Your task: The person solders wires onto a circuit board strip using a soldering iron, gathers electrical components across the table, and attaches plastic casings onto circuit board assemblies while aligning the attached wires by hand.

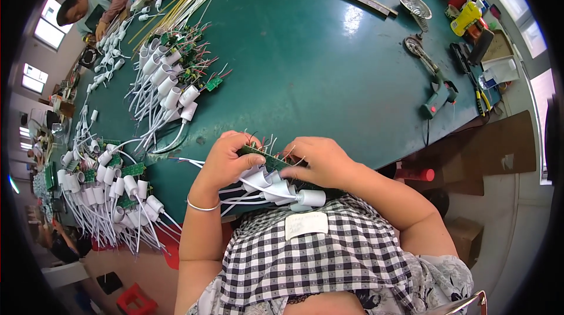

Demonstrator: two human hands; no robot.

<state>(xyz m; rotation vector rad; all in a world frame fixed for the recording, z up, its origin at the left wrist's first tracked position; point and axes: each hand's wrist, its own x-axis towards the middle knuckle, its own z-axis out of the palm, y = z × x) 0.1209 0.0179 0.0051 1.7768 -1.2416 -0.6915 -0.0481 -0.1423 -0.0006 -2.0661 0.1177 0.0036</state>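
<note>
Close to my body, at the table's near edge, my left hand grips one end of a green circuit board panel. My right hand has its thumb and fingers closed around the panel's other end. Thin coloured wires stick up from the board between my fingers. Below it hang several white plastic cylinders with white cables, resting against my checkered apron. One cylinder lies sideways at the right of this bunch. Part of the board is hidden behind my fingers.
A heap of white cylinders with boards lies ahead to the left, another heap farther left. A soldering iron on a stand and a green power tool are at right. A co-worker sits at the far left.
</note>
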